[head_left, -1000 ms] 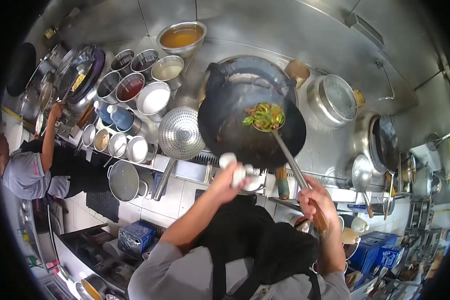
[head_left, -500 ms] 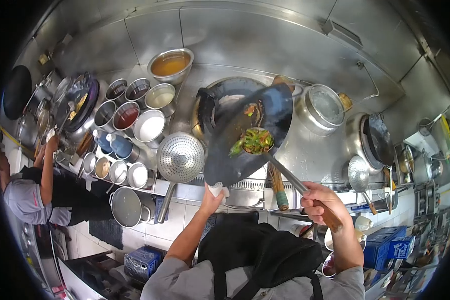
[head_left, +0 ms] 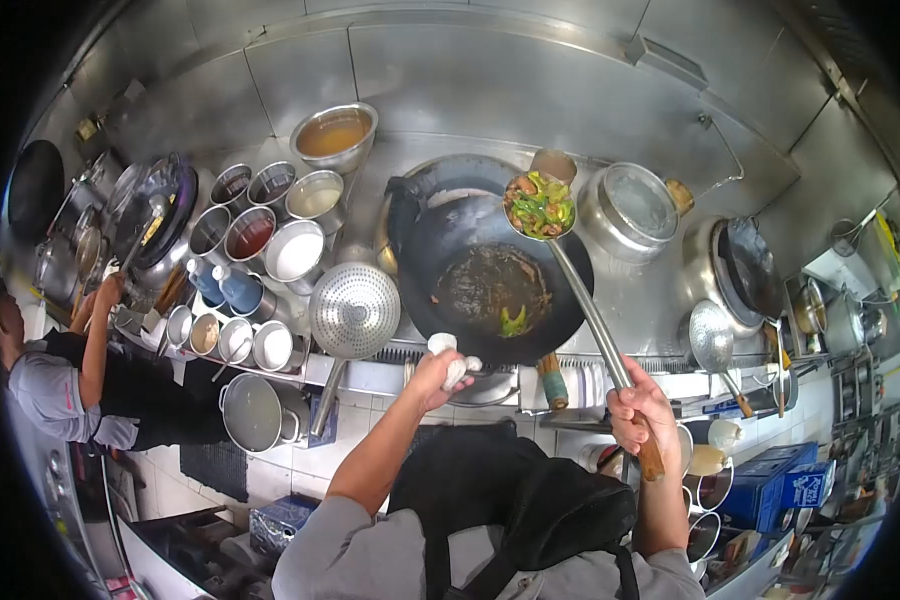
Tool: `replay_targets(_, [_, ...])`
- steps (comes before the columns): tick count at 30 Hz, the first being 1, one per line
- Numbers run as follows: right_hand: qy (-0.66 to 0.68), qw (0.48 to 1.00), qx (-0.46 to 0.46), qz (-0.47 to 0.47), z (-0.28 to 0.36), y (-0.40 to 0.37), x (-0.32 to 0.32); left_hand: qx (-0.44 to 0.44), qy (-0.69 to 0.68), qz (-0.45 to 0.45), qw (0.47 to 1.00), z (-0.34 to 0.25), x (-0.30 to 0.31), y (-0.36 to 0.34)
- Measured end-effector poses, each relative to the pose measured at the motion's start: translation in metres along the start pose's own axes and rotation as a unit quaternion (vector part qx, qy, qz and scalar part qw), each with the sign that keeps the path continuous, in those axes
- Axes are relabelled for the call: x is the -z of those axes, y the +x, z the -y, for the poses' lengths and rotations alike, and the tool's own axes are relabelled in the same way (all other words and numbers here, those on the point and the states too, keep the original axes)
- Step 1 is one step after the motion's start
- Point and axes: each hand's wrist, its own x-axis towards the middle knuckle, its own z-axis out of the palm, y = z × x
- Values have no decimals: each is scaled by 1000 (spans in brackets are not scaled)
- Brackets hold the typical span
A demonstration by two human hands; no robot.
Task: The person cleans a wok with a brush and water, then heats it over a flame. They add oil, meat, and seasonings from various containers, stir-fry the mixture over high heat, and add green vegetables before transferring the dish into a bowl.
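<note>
My right hand (head_left: 642, 408) is wrapped round the wooden-ended handle of a long metal ladle (head_left: 592, 305). The ladle's bowl is heaped with green pepper pieces and brown bits (head_left: 540, 203), held up over the far right rim of a dark wok (head_left: 560, 290). Inside the wok lie a thin brown sauce and one green piece (head_left: 513, 321). At the wok's near left edge, my left hand (head_left: 436, 384) is closed on a folded white cloth (head_left: 454, 368), against the rim. My fingers partly hide the grip.
Left of the wok are a perforated strainer (head_left: 355, 311), a bowl of amber liquid (head_left: 335, 138) and several seasoning pots (head_left: 297, 252). A lidded pot (head_left: 638, 214) and a bamboo brush (head_left: 553, 385) are nearby. Another person (head_left: 60, 385) works at a wok at far left.
The ladle of food has risen from over the wok's middle towards its far right rim. The wok has levelled from a steep tilt, with its inside now facing up.
</note>
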Motion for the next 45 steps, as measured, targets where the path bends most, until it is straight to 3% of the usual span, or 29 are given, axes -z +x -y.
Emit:
replay_targets(3, [-24, 999, -9, -26, -8, -8, 2, 51, -82, 38, 995, 21, 2, -14])
replay_targets(7, [-51, 992, -41, -107, -8, -1, 5, 39, -122, 37, 991, -4, 0, -1])
replay_targets(11, [-104, 984, -92, -109, 1, 0, 4, 25, -110, 42, 993, -4, -8, -40])
replay_targets(13, [-123, 981, -107, -106, 1, -3, 6, 33, -112, -6, 993, -7, 4, -30])
replay_targets(15, [-160, 969, -142, -125, 5, 2, 5, -11, -73, -9, 997, -13, 6, -22])
replay_targets(18, [-178, 957, -195, -121, 10, 7, 4, -159, 84, -44, 983, 7, 15, -6])
replay_targets(19, [-178, 953, -213, -120, 13, 9, -1, -276, 105, -76, 952, 37, 39, 26])
replay_targets(22, [-205, 944, -232, -118, 21, 22, -21, -381, 224, -92, 892, 46, 53, 28])
replay_targets(28, [-159, 964, -197, -85, 42, 20, -72, -365, 367, -111, 848, 50, 67, 11])
replay_targets(37, [-88, 993, -78, -12, 21, 3, -23, -331, 370, -106, 861, 47, 70, 22])
replay_targets(39, [-100, 993, -61, -15, 2, 15, 2, -307, 265, -72, 911, 52, 64, 22])
replay_targets(42, [-77, 995, -59, -9, -18, 29, 22, -306, 224, -58, 923, 57, 49, 19])
replay_targets(45, [-73, 994, -75, -9, -33, 27, 34, -245, 169, -46, 954, 67, 52, 31])
